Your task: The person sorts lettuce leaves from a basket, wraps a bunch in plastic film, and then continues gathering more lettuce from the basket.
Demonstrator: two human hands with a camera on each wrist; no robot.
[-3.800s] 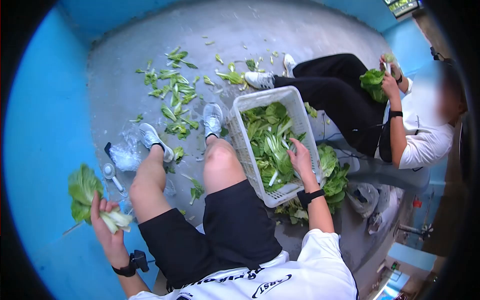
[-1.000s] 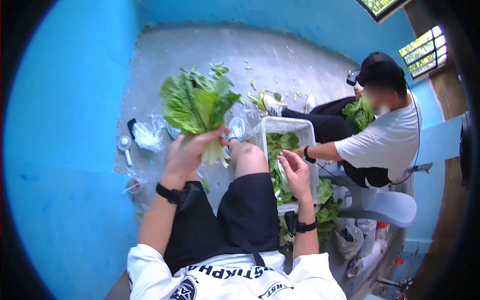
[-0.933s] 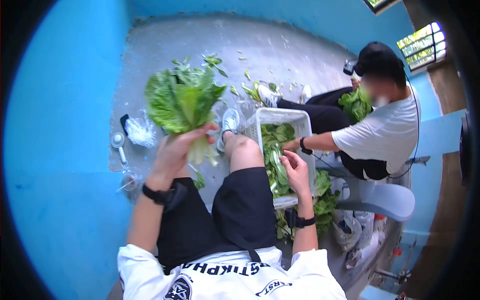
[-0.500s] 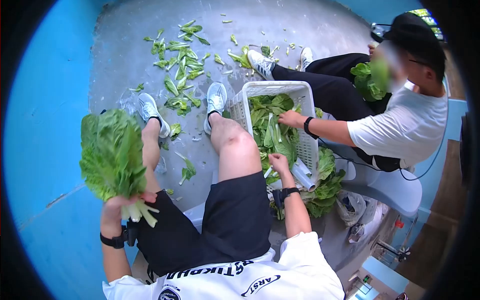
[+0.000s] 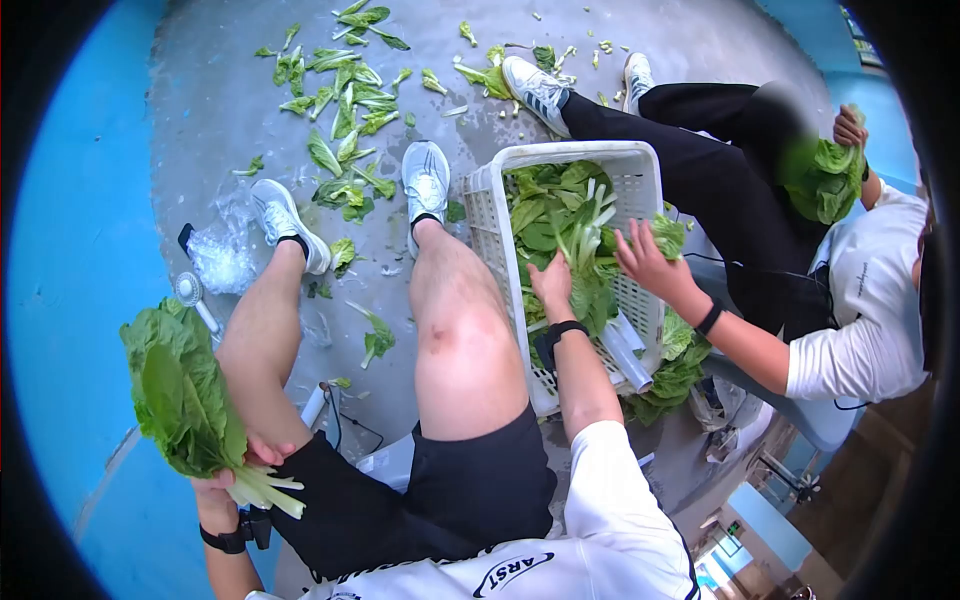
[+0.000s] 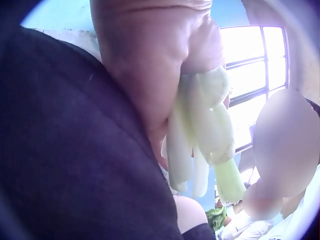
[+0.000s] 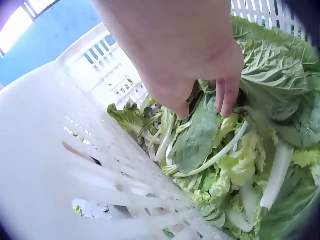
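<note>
At the lower left my left hand (image 5: 232,482) grips a bunch of lettuce leaves (image 5: 185,395) by its base. Broad green blades stand up from the grip, and the pale stems (image 6: 200,130) stick out past my fingers. My right hand (image 5: 550,284) reaches down into a white plastic crate (image 5: 500,158), fingers spread among the loose leaves. In the right wrist view, a dark green leaf (image 7: 197,137) lies right under the thumb and fingertips. Another person's hand (image 5: 655,268) is over the crate's right side, beside a light green leaf (image 5: 665,236).
Scattered leaves (image 5: 350,100) lie on the grey floor ahead of my shoes. A crumpled plastic bag (image 5: 220,260) and a white handheld device (image 5: 190,290) are by the left wall. A clear plastic tube (image 5: 625,350) leans in the crate's near corner. More greens (image 5: 680,375) lie beside it.
My left hand has swung from the middle to the lower left with the bunch, fuller than in the oldest frame. My right hand has moved down and forward into the crate.
</note>
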